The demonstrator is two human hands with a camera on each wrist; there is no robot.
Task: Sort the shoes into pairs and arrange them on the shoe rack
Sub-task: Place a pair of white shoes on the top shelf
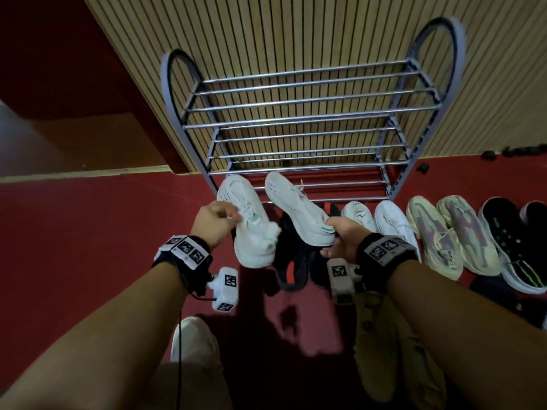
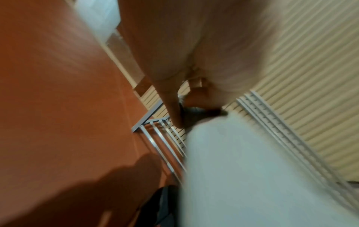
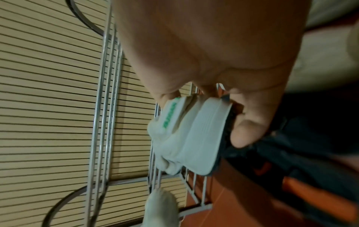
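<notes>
- Right now each hand holds one white sneaker in the air, in front of the low tiers of the shoe rack [image 1: 305, 122].
- Left hand [image 1: 214, 221]: its grip is closed on the left white sneaker [image 1: 251, 229], fingers pinching the upper near the laces and tongue; the toe points away toward the rack, the heel hangs toward the person. The left wrist view is badly blurred, showing only a pale mass of that shoe [image 2: 252, 176] under the hand [image 2: 194, 53].
- Right hand [image 1: 344, 235]: its grip is closed on the heel of the right white sneaker [image 1: 296, 208], thumb on one side and fingers on the other. In the right wrist view the hand [image 3: 213, 53] pinches the heel [image 3: 186, 135], which carries a green-lettered tab.
- That right shoe is tilted, its side and pale sole edge turned up, toe toward the rack.
- Both shoes are apart from each other and clear of the rack's bars; all the rack's tiers in view hold nothing.
- Under the held shoes, a black pair with red accents [image 1: 293, 261] lies on the red floor [image 1: 88, 232].
- To the right along the floor: a white pair [image 1: 381, 223], a cream pair with pinkish-grey pattern [image 1: 453, 238], then black sneakers with green marks [image 1: 515, 244].
- A ribbed beige wall [image 1: 296, 34] stands behind the rack.
- Near the bottom of the head view, the person's own pale shoe [image 1: 194, 341] shows.
</notes>
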